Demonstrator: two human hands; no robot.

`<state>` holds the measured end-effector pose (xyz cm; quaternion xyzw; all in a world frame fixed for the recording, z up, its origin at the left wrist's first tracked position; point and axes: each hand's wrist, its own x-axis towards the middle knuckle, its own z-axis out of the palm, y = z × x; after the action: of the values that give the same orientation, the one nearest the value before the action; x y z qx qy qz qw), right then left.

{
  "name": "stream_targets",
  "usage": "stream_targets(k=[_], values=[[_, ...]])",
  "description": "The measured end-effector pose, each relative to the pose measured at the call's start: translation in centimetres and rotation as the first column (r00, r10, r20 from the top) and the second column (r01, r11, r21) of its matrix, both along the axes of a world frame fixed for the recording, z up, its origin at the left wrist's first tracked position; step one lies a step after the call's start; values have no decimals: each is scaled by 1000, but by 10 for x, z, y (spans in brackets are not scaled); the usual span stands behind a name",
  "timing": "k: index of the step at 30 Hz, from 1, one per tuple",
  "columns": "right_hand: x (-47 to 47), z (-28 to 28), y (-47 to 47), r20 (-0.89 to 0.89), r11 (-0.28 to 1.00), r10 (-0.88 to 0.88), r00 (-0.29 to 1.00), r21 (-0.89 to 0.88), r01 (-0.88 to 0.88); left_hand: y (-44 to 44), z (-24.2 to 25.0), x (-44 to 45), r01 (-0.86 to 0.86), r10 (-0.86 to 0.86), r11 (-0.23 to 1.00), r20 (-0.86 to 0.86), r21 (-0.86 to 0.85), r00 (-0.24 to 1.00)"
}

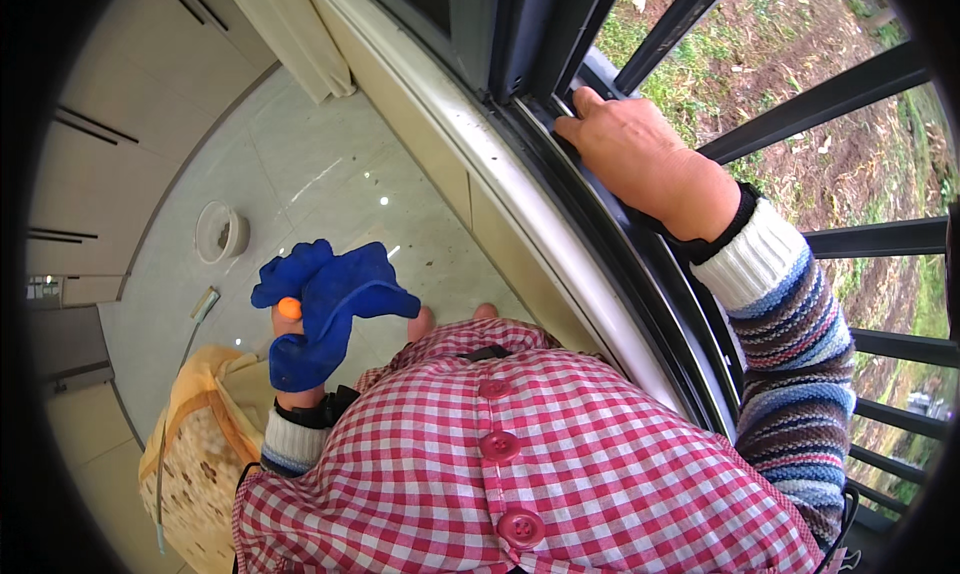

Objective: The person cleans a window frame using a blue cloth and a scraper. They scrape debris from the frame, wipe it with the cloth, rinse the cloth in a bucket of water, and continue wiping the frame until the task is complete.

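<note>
My left hand [287, 325] grips a bunched blue microfibre cloth [352, 281] in front of my body, above the floor. A rounded orange piece [289, 308] shows at its thumb side; whether it is a handle end or something else is unclear. My right hand [630, 135] reaches down to the corner of the dark metal sliding-window track [600, 191], beside the upright frame [517, 41]. Its fingertips are bent into the outer channel and partly hidden, so I cannot see whether they hold anything.
Dark metal bars [817, 101] stand outside the window, with grass and soil beyond. A pale sill [517, 169] runs along the track. On the tiled floor are a white bucket [223, 232] and a long-handled tool [204, 304]. A fabric-covered item [202, 454] stands at my left.
</note>
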<state>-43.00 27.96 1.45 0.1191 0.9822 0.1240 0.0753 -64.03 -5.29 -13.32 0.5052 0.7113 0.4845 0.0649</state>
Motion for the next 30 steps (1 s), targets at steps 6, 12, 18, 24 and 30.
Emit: stream_targets(k=[6,12,18,24,30], values=[[-1,-8,2,-23,997,4,1000,81,-2,5,5,9,-21,20,994,12,104,1000],[22,-30,41,19,995,-78,997,60,77,11,-9,2,12,-14,998,33,66,999],[29,54,-5,-121,967,-173,977,-211,144,-34,-9,-18,-125,124,992,35,34,992],[-5,42,-105,10,707,-93,996,-704,73,-42,12,-15,-86,9,988,499,131,866],[-125,-31,-163,-341,482,241,909,-771,-417,-40,98,-18,-212,-141,941,872,265,468]])
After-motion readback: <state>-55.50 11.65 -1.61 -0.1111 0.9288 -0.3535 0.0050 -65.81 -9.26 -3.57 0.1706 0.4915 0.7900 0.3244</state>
